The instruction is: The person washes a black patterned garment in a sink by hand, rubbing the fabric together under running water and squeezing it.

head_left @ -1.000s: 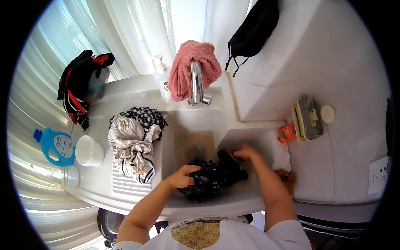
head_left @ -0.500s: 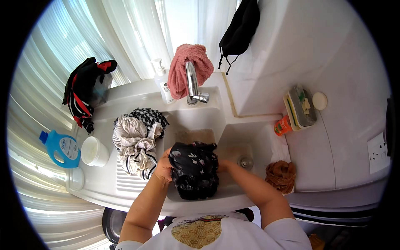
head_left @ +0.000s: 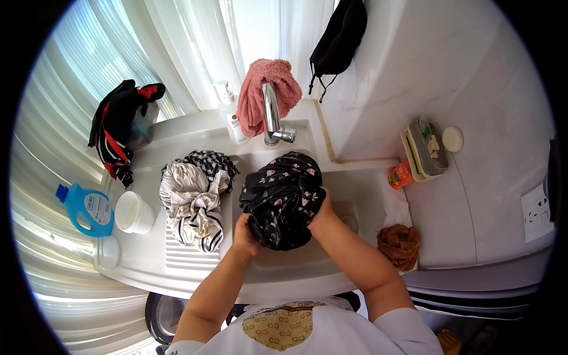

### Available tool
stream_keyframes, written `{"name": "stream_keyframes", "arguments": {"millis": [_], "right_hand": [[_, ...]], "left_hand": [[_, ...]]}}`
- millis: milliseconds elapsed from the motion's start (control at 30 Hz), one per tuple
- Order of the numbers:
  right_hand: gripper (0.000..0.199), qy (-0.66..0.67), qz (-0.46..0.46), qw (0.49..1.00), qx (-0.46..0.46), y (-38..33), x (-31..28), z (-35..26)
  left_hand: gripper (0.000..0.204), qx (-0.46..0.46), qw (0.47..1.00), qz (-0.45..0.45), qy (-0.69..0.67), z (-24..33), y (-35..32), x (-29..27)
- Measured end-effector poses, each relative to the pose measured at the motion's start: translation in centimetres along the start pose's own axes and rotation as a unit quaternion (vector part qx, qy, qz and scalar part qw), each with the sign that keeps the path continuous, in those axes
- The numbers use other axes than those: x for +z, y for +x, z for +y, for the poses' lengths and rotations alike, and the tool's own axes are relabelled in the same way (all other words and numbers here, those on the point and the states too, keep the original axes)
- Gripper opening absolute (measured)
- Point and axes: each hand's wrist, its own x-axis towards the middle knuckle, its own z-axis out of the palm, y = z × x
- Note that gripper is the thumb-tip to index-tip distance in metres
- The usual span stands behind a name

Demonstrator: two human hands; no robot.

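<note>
The white laundry sink [head_left: 361,189] took up most of the view, with a ribbed washboard surface [head_left: 188,260] on its left side. Over its basin sat the black floral fabric [head_left: 284,201], gathered into a rounded bundle; whether its underside touched the basin could not be told. It looked soft, limp and probably wet, so likely heavier than dry cloth, rather slippery, and not fragile. Loose folds seemed apt to sag, making low, opposed sides the sounder hold.

On the left, a crumpled off-white garment [head_left: 183,180] lay against a black-and-white checked cloth [head_left: 208,161]. A pink terry towel [head_left: 253,103] hung over the tap, a blue detergent jug [head_left: 89,210] stood at far left, and a brown cloth [head_left: 399,245] lay on the right.

Smaller still, the left hand [head_left: 244,236] was curved around the bundle's lower left, and the right hand [head_left: 322,213] gripped its right side, fingers partly hidden. The drain [head_left: 350,222] showed beside the right wrist.
</note>
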Motion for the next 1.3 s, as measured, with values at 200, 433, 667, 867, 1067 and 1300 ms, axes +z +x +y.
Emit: {"name": "stream_keyframes", "arguments": {"millis": [200, 433, 667, 867, 1067, 1300], "right_hand": [[0.040, 0.032, 0.000, 0.999, -0.018, -0.4, 2.2, 3.5], [0.038, 0.024, 0.016, 0.999, 0.046, -0.3, -2.7, 4.9], [0.036, -0.078, 0.178, 0.978, 0.072, -0.1, -5.1, 3.1], [0.033, -0.001, 0.045, 0.997, 0.070, 0.7, -6.1, 2.8], [0.031, -0.097, 0.043, 0.994, 0.006, 1.5, -7.2, 0.5], [0.029, -0.151, -0.034, 0.985, -0.077, 4.8, -9.6, 2.7]], "left_hand": [[0.057, -0.059, 0.986, -0.124, -0.099, -0.6, 0.2, 2.3], [0.056, 0.070, 0.991, -0.063, -0.097, -0.1, 2.2, -2.6], [0.062, 0.052, 0.995, -0.040, -0.073, 0.7, 1.6, -2.4], [0.066, 0.059, 0.988, -0.020, 0.145, 1.0, 0.8, -0.2], [0.076, -0.024, 0.974, -0.177, 0.141, 3.4, -1.1, -0.4], [0.071, -0.084, 0.993, -0.073, -0.040, 1.0, 0.3, 2.9]]}}
